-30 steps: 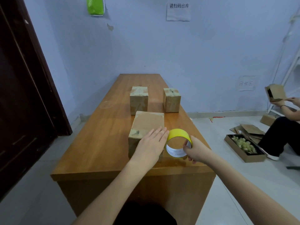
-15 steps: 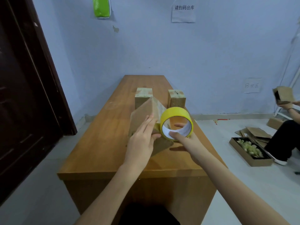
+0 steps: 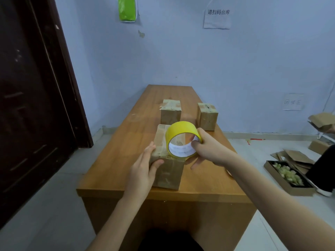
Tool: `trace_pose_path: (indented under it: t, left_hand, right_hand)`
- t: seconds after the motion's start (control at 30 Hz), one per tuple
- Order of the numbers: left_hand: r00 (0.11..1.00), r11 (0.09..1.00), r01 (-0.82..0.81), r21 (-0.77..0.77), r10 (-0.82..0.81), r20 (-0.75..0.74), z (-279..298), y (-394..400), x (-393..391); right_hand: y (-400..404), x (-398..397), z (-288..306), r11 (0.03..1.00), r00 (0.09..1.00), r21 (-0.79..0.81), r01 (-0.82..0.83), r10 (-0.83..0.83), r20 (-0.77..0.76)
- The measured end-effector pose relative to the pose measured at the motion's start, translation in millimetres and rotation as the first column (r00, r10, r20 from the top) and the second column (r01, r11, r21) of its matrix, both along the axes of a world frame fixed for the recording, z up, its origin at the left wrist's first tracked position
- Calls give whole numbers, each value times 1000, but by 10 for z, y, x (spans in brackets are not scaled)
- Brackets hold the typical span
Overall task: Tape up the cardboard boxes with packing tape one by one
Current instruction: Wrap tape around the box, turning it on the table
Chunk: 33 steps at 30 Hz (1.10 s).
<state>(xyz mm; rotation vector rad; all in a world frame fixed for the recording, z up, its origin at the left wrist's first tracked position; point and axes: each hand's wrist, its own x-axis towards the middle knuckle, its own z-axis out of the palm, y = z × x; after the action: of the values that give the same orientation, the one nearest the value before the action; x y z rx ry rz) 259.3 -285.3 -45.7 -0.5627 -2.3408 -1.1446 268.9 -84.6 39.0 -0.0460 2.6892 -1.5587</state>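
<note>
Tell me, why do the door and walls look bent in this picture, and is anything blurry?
Head view: the wide-angle lens bows the dark door and splays the table edges; light is soft and even, shadows faint; the nearest box, yellow tape roll and both hands look slightly soft; wall notice stays readable.
</note>
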Motion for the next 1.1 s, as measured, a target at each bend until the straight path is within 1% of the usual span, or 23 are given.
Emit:
trace_pose_path:
  t: [0.07,0.13,0.2,0.3,0.37,0.47,0.6,0.67,0.83,0.9,0.97,1.03,1.1]
  left_hand:
    - [1000,999,-4,-41,4,-15,13,-49,11]
    - [995,986,-63,-152,51,-85,59,-67,13]
    - [981,954,-130,-271,84,-175,121,-55,20]
    - [966,889,-150,-433,39,-254,204,17,36]
    - [971,865,-109,-490,-12,-238,223,72,39]
    - [968,865,-120,-487,-6,-250,230,77,50]
    - [955,864,-146,-482,-5,-297,218,48,43]
    - [960,857,-135,-497,-11,-281,219,14,28]
    - [969,852,-112,-511,-20,-246,200,-39,29]
    - [971,857,-108,-504,-18,-240,198,-12,33]
    - [973,862,-113,-494,-4,-231,195,5,47]
    - [974,861,-116,-494,0,-228,187,0,60]
    - [974,862,-109,-494,-6,-225,182,-13,61]
  right_hand:
    - [-22,-25,43,999,999,23,-26,26,22]
    - [-23,-40,69,999,998,34,-39,37,56]
    - [-5,-57,74,998,997,49,-39,36,72]
    - [14,-65,66,997,997,64,-45,41,60]
    - [24,-67,55,997,997,63,-48,44,63]
    - [58,-66,43,995,996,84,-51,44,82]
    - [87,-66,89,977,992,192,-96,79,96]
    - [111,-53,146,969,990,222,-111,89,109]
    - [327,76,223,942,992,325,-83,48,114]
    - [375,112,141,949,991,308,-64,25,130]
    - [397,102,37,969,995,248,-14,-12,102]
    - [397,85,-52,992,998,122,42,-48,49]
    - [335,86,-173,998,998,-18,60,-59,17]
